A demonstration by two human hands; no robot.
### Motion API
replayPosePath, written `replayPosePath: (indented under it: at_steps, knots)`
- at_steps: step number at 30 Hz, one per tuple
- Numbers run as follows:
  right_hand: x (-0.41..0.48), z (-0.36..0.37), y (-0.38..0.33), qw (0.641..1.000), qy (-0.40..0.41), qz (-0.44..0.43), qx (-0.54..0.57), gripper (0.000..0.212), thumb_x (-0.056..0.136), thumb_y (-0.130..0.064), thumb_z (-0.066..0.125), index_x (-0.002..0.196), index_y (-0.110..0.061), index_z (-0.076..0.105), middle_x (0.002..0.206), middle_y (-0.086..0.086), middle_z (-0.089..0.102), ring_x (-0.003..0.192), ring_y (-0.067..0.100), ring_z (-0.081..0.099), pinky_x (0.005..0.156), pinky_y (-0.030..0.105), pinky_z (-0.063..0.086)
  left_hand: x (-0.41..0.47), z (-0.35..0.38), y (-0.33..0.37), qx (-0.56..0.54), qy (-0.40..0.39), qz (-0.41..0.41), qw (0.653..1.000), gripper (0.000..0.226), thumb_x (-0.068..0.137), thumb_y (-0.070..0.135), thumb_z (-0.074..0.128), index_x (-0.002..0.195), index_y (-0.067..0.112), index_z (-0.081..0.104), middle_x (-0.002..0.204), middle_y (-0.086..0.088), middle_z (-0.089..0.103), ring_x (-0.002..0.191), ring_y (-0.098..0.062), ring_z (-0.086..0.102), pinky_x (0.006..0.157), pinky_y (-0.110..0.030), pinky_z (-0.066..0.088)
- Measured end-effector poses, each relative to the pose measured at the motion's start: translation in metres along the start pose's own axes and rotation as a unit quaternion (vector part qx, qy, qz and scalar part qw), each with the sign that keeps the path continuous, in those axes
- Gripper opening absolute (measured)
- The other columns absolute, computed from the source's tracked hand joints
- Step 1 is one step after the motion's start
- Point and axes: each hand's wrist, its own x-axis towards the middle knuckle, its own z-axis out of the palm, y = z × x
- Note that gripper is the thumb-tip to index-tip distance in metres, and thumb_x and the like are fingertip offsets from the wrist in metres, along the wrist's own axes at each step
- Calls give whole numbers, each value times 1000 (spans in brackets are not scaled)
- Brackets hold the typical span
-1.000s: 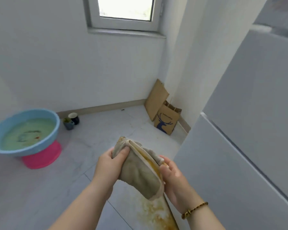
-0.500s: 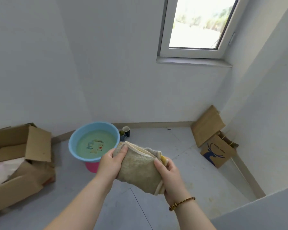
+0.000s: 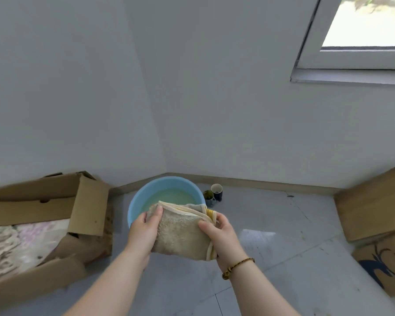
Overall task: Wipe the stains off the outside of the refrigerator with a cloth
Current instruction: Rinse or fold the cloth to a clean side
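— Clamps the left grip [image 3: 144, 233] round one end of the folded beige cloth [image 3: 183, 236], thumb on top.
— And the right grip [image 3: 224, 238]?
— Pinches the other end, by the yellow-stained edge; wears a beaded bracelet [image 3: 237, 265] at the wrist.
— Where, from the head view?
— Holds it in the air between both grips, before the near rim of the blue basin [image 3: 132, 208] of pale greenish water on the floor [image 3: 283, 236].
— Round about?
— Shows two small cups [image 3: 216, 191] just beside the basin, an open cardboard box [image 3: 89, 208] to the left, a brown paper bag [image 3: 385, 265] to the right, a window [image 3: 363, 30].
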Motion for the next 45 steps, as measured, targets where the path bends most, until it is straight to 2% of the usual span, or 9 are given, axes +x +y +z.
replayPosePath:
  at_steps: [10,17,22,26,31,38,41,43,45]
  knots:
    - [153,60,6,994,49,10,-94,15,87,-12,58,88,-25,52,92,-5,59,83,5,53,73,20,47,168,-14,-15,42,-10,-75,996,42,87,41,53,114,10,54,109,-13,60,99,-30,57,88,-40,48]
    - [296,76,116,988,85,27,-124,14,86,-13,60,81,-22,51,82,-8,57,73,2,52,62,10,42,309,-18,-107,103,5,-67,992,27,89,38,52,96,11,53,96,-9,55,88,-25,52,78,-30,42]
    - [399,60,218,983,98,53,-144,14,84,-16,62,76,-20,51,86,1,60,75,12,53,65,18,43,395,-1,-213,113,12,-53,992,25,90,32,52,73,14,57,74,-1,57,82,-24,54,73,-28,40]
    - [457,53,271,971,100,23,-217,18,84,-17,61,86,-16,43,75,-8,50,64,2,46,48,6,35,465,13,-284,193,0,-16,981,31,91,33,50,77,9,63,91,-17,66,90,-31,60,80,-34,46]
    - [515,52,312,924,101,-30,-368,27,86,-24,57,101,-17,36,89,-3,53,84,18,54,74,26,43,525,21,-330,274,-1,22,961,41,91,39,48,101,2,62,110,-18,63,105,-33,56,83,-30,40]
    - [525,48,330,848,100,-22,-520,18,91,-21,48,99,-18,32,118,8,56,106,27,56,84,29,45,536,25,-345,341,5,18,940,39,89,40,50,110,7,57,118,-13,60,111,-30,54,85,-29,39]
    - [530,48,334,801,89,-2,-592,35,93,-14,43,126,-10,32,123,10,51,108,27,56,83,30,46,539,27,-354,347,-11,14,938,35,91,31,48,115,5,53,120,-14,58,111,-31,53,83,-28,38]
    - [535,48,335,812,90,-6,-576,41,92,-13,45,130,-7,29,105,7,55,100,25,56,77,29,47,535,29,-353,313,-8,-2,950,34,92,26,48,116,3,50,120,-15,57,109,-31,53,81,-28,38]
    - [533,51,330,872,83,6,-482,30,90,-16,50,118,-9,40,90,2,55,93,24,55,78,29,47,532,31,-350,238,-15,-17,971,33,90,24,51,117,4,52,120,-16,57,108,-31,54,86,-30,42]
